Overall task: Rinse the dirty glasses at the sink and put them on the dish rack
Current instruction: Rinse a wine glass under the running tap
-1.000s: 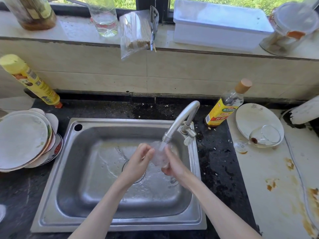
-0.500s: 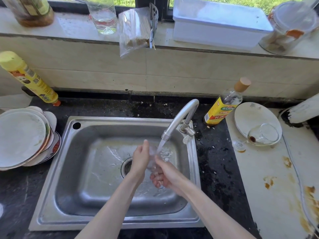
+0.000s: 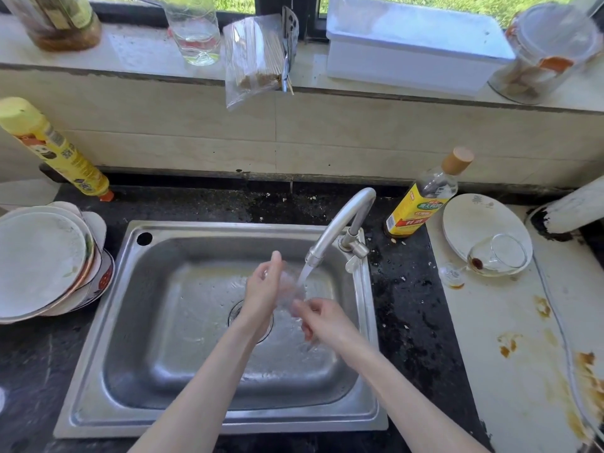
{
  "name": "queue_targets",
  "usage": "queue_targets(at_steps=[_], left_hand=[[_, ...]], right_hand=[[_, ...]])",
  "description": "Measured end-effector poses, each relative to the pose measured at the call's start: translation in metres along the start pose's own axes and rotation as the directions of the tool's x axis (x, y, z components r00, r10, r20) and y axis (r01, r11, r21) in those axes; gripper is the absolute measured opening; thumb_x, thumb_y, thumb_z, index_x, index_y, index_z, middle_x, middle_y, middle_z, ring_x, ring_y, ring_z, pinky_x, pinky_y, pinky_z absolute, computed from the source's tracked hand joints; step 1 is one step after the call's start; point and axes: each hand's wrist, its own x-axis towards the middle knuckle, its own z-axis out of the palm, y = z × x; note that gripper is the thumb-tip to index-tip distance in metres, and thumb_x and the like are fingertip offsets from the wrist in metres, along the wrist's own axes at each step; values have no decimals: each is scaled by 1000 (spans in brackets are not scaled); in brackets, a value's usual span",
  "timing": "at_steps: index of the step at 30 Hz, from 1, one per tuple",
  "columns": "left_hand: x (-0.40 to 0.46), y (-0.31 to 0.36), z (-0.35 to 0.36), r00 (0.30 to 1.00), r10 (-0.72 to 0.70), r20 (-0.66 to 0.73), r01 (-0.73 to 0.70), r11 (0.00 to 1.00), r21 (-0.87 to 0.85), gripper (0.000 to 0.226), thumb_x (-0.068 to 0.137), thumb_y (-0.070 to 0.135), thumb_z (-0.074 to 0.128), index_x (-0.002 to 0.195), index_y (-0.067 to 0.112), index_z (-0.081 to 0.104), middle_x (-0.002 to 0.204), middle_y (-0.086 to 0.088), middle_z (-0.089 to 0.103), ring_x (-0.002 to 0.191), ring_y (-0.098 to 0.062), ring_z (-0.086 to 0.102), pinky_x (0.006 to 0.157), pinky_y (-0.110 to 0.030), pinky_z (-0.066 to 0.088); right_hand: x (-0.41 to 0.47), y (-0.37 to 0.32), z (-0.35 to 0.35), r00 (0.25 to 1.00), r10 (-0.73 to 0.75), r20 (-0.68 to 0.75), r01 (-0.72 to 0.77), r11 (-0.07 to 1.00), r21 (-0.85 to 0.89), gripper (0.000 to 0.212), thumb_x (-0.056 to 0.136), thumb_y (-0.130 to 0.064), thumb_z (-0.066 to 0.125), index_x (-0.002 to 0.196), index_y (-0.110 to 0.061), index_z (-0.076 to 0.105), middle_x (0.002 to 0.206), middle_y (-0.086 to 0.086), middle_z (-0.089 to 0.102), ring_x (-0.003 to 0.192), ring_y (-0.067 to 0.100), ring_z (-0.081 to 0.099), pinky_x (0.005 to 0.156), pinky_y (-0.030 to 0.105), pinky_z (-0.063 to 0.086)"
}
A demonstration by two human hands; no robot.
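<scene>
The label on the yellow-labelled oil bottle (image 3: 421,204) is too small to read. My left hand (image 3: 261,289) and right hand (image 3: 323,318) both grip a small clear glass (image 3: 289,289) under the curved steel tap (image 3: 340,223).

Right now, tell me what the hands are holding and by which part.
A clear glass under the tap's stream: left hand against its side, right hand at its lower end. Exact finger placement is blurred.

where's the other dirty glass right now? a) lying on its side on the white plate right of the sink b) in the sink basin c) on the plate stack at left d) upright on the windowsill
a: the glass lies tipped on the white plate, a dark residue in its base.
</scene>
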Motion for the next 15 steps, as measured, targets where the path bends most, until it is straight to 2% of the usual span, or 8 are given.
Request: queue_targets(at_steps=[2,3,5,7,9,11,13,15], left_hand=[[1,-1,-4,989,28,144,-29,1000,6,52,84,59,51,113,15,57,96,-10,61,80,-20,59,67,-30,46],[0,-1,-6,979,51,200,-55,998,12,48,82,57,57,118,25,53,104,-10,59,83,-19,59,68,-30,46],[-3,-5,-6,960,76,268,-90,995,38,56,71,46,74,118,47,43,114,-9,56,90,-22,60,76,-38,50],[-4,-8,-4,961,85,262,-108,992,73,69,64,35,80,115,54,39,111,-11,58,90,-27,63,78,-42,53],[-4,-6,-2,974,79,210,-82,997,4,63,68,34,79,119,34,42,91,-13,64,70,-28,61,59,-36,51],[1,-2,-3,989,-4,149,25,990,-141,45,79,45,65,102,9,52,76,-12,60,64,-25,56,53,-31,44],[2,4,-6,969,-179,172,220,940,-262,36,87,47,48,67,17,52,71,-5,54,72,-24,53,64,-33,38],[-2,5,-10,951,-188,246,253,930,-267,41,90,49,42,61,22,48,71,-4,54,75,-22,54,66,-34,35]], right_hand=[[-1,1,0,1000,-22,4,22,1000,-2,32,98,-34,46,77,-12,58,47,-8,47,46,8,48,64,38,52],[-1,1,0,999,10,43,-16,990,140,32,98,-33,46,76,-12,56,45,-9,43,45,9,46,58,33,48],[-1,-4,-4,980,83,179,-160,863,479,31,97,-32,47,77,-10,54,44,-7,39,44,11,42,49,24,39],[-3,-10,-11,943,110,314,-296,710,639,29,97,-31,48,77,-10,52,44,-6,38,41,9,41,43,18,34],[-6,-13,-14,910,122,397,-373,658,654,30,96,-30,49,74,-10,51,43,-7,39,40,7,41,43,16,32],[-8,-14,-14,905,133,404,-366,727,581,32,95,-32,49,72,-10,51,43,-7,40,40,8,43,43,16,37],[-8,-12,-10,930,123,345,-279,848,450,33,96,-33,48,73,-11,52,43,-8,40,41,8,47,46,20,44],[-7,-9,-9,932,123,341,-285,831,478,32,95,-33,50,73,-10,52,42,-8,40,40,8,47,47,20,45]])
